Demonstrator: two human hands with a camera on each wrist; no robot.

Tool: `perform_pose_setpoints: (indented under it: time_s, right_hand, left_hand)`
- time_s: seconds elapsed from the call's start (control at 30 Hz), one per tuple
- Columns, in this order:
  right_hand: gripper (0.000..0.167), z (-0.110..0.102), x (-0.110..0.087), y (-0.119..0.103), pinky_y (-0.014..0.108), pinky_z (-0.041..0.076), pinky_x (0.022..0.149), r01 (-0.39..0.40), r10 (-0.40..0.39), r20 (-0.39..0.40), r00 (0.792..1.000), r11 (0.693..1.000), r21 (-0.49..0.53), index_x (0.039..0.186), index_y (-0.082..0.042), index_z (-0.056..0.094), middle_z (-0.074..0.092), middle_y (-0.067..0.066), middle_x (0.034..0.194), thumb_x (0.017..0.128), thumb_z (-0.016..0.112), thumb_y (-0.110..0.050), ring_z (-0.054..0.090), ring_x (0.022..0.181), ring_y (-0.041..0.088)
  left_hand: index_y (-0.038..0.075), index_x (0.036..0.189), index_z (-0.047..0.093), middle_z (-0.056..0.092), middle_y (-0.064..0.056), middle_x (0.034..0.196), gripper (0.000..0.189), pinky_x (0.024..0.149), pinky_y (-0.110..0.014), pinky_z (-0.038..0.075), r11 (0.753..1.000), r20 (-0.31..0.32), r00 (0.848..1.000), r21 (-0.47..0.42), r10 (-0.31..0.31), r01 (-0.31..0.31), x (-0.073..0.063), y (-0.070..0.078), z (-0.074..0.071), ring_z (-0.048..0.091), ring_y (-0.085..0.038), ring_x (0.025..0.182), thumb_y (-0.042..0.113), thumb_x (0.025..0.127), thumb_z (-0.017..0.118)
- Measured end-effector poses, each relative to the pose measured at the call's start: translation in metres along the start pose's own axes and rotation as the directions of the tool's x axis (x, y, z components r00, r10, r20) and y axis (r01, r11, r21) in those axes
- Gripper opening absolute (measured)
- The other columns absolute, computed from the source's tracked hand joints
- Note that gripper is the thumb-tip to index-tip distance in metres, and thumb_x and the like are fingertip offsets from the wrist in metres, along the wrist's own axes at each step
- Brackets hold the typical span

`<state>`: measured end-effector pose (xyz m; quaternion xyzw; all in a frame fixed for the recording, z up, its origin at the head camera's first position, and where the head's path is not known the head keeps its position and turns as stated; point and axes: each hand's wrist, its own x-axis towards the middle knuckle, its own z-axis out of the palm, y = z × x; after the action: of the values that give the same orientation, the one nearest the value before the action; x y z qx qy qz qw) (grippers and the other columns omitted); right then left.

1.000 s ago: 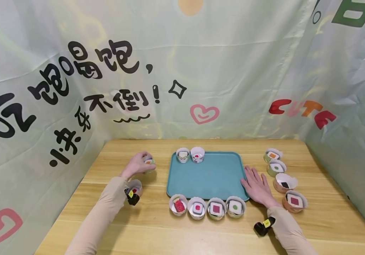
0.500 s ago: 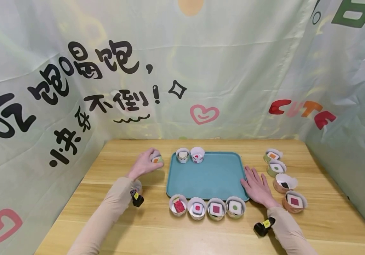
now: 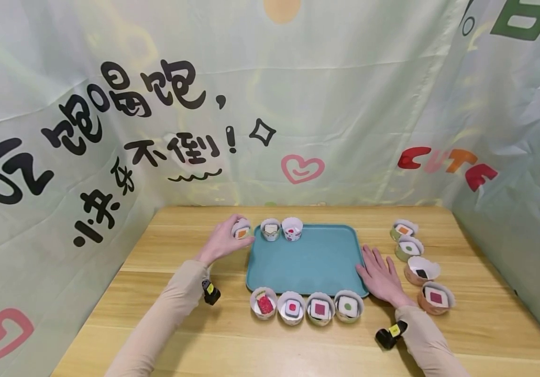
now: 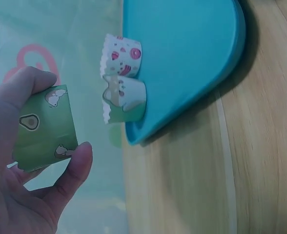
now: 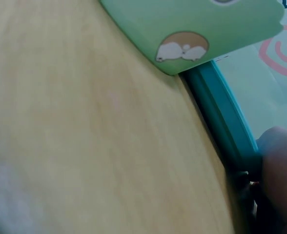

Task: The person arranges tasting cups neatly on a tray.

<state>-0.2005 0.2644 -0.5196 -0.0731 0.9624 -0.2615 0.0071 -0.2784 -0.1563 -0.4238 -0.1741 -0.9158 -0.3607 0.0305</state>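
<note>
- Left grip (image 3: 221, 243): pinches green paper cup (image 4: 46, 126), avocado and small-animal print, thumb and fingers on opposite walls; likely so the mouth stays uncovered and the thin wall isn't crushed.
- Held cup: just left of blue tray (image 3: 307, 262)'s far-left corner, looks lifted off tabletop (image 3: 232, 348); roughly upright, presumably so contents don't tip out.
- In it: white sushi-like piece with orange square (image 3: 242, 233).
- Right grip (image 3: 383, 277): fingers straight and spread, holds nothing, lies at tray's right edge, thumb at rim; probably steadying it.
- On tray, far-left: 2 cups side by side. Dog-print cup (image 4: 126, 97) has white piece (image 3: 271, 229); dessert-print cup (image 4: 124, 56) shows some red inside, rest unclear.
- Tray's near edge: row of 4 cups (image 3: 291, 321) just beside it, seemingly lined up for reach. Left to right: red piece, then white pieces with red dot, maroon square, green dot.
- Beyond right grip: line of 4 cups (image 3: 406, 257). Far to near: orange-square, green-dot, black, maroon-square pieces.
</note>
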Motion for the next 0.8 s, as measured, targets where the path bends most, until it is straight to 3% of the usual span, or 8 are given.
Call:
perform_pose_setpoints:
  time_s: [0.43,0.8]
  right_hand:
    - [0.065,0.000,-0.001,0.001,0.069,-0.001,0.120,0.001,-0.001,-0.002,1.000,1.000,0.003,0.158,0.005,0.020,0.016,0.027,0.166,0.109,0.036,-0.035,0.008,0.153,0.050]
    - [0.065,-0.001,0.000,-0.001,0.068,-0.001,0.120,0.000,0.000,-0.003,1.000,1.000,0.004,0.158,0.005,0.021,0.016,0.027,0.166,0.109,0.037,-0.035,0.008,0.153,0.050]
  left_hand:
    - [0.012,0.125,0.058,0.070,-0.013,0.099,0.052,0.065,-0.026,0.051,0.998,0.021,0.998,-0.028,0.053,-0.053,0.012,0.020,0.015,0.061,-0.018,0.078,0.030,0.082,0.082]
    - [0.013,0.128,0.057,0.069,-0.011,0.110,0.056,0.073,-0.029,0.051,0.993,0.026,0.994,0.032,0.110,-0.111,0.028,0.037,0.026,0.062,-0.021,0.088,0.029,0.081,0.083]
